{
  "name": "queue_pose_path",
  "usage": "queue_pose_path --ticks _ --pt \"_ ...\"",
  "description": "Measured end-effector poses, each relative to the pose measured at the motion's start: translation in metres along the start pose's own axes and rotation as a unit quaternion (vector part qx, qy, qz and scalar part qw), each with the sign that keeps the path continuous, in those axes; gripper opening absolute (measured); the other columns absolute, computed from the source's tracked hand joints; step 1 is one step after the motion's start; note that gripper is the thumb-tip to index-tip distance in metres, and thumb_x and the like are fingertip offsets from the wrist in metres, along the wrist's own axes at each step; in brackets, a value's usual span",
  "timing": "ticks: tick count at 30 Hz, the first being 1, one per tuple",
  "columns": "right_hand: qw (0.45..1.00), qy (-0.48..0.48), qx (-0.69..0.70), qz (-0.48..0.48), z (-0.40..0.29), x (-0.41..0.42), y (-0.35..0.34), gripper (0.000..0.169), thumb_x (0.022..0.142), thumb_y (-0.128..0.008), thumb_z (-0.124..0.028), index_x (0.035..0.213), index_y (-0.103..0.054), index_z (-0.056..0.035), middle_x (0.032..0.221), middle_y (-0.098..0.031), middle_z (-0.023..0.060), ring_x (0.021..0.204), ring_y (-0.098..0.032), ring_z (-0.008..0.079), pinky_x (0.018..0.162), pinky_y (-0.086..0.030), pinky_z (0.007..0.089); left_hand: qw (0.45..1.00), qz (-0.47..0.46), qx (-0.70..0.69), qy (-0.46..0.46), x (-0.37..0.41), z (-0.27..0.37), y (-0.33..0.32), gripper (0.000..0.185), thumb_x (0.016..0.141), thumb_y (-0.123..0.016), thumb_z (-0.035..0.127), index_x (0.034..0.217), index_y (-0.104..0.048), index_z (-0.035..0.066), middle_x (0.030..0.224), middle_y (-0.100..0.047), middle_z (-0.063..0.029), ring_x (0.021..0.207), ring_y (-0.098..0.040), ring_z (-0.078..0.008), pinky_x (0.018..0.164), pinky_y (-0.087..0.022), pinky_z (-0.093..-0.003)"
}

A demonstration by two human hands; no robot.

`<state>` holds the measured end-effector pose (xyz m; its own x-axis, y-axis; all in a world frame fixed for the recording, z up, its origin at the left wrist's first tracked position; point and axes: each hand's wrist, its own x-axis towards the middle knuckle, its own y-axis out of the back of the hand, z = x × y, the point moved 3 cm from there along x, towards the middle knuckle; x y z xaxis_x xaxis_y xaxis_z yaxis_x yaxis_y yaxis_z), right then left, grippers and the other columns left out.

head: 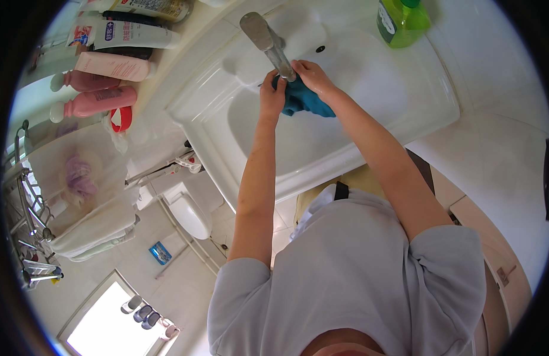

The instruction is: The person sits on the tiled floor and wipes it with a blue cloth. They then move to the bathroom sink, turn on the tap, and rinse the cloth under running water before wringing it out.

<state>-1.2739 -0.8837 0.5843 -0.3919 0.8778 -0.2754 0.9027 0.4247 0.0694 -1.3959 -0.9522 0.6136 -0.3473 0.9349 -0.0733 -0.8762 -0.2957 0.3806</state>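
Observation:
A teal cloth (304, 100) hangs bunched between my two hands, below the spout of a metal faucet (274, 49). My left hand (272, 98) grips the cloth's upper left part, its thumb up beside the spout. On the other side of the spout, my right hand (314, 80) holds the cloth with its fingers partly hidden by the spout and the fabric. Both hands are over the basin of a white ceramic washbasin (256, 164). Whether water is running cannot be made out.
A green pump bottle (403, 22) stands at the washbasin's far right edge. Several tubes and bottles, among them a pink bottle (100, 101), line the shelf at upper left, with a red tape roll (121, 119) by them. A toilet (187, 213) is lower left.

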Motion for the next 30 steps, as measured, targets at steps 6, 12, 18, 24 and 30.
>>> queue_pose_path --ticks 6,12,18,24,30 --pt "0.995 -0.001 0.098 -0.034 -0.029 -0.007 0.004 0.028 0.091 -0.049 -0.020 0.114 -0.058 -0.0051 0.099 -0.059 0.0038 0.089 -0.052 0.0131 0.082 -0.041 0.0276 0.996 -0.055 0.007 0.069 -0.006 0.008 -0.009 0.031 0.080 -0.066 0.025 0.098 -0.062 0.000 0.082 -0.062 -0.0035 0.074 -0.053 -0.0104 0.070 -0.043 -0.0256" --pt "0.925 -0.222 0.254 0.173 0.120 -0.006 0.002 0.036 0.088 -0.049 -0.032 0.113 -0.056 -0.0067 0.099 -0.060 0.0074 0.086 -0.057 0.0183 0.077 -0.045 0.0321 0.996 0.040 -0.043 0.063 -0.018 0.034 -0.024 0.029 0.079 -0.065 0.025 0.073 -0.058 -0.002 0.057 -0.049 -0.0031 0.058 -0.041 -0.0082 0.051 -0.037 -0.0279" --pt "0.756 -0.152 0.625 -0.123 0.156 -0.036 -0.031 0.032 0.092 -0.041 -0.040 0.098 -0.056 -0.0128 0.092 -0.060 0.0028 0.087 -0.057 0.0152 0.075 -0.048 0.0318 0.984 -0.015 0.133 -0.117 -0.066 0.056 -0.064 0.030 0.076 -0.065 0.019 0.063 -0.046 0.001 0.058 -0.047 -0.0104 0.052 -0.044 -0.0213 0.050 -0.039 -0.0345" --pt "0.806 -0.274 0.522 0.049 0.069 -0.041 -0.043 0.029 0.091 -0.044 -0.034 0.100 -0.053 -0.0078 0.092 -0.059 0.0049 0.082 -0.059 0.0179 0.071 -0.051 0.0321 0.965 0.168 0.195 -0.053 -0.026 -0.001 -0.036 0.012 0.076 -0.057 0.013 0.080 -0.054 0.002 0.075 -0.057 -0.0142 0.069 -0.057 -0.0350 0.064 -0.046 -0.0424" --pt "0.815 -0.256 0.494 0.160 0.066 -0.038 -0.021 0.026 0.089 -0.051 -0.028 0.106 -0.048 -0.0083 0.096 -0.056 0.0053 0.084 -0.058 0.0200 0.078 -0.050 0.0341 0.995 -0.052 -0.016 0.085 -0.021 -0.027 -0.014 0.027 0.082 -0.045 0.009 0.103 -0.061 0.002 0.077 -0.060 -0.0094 0.071 -0.054 -0.0161 0.069 -0.044 -0.0265"
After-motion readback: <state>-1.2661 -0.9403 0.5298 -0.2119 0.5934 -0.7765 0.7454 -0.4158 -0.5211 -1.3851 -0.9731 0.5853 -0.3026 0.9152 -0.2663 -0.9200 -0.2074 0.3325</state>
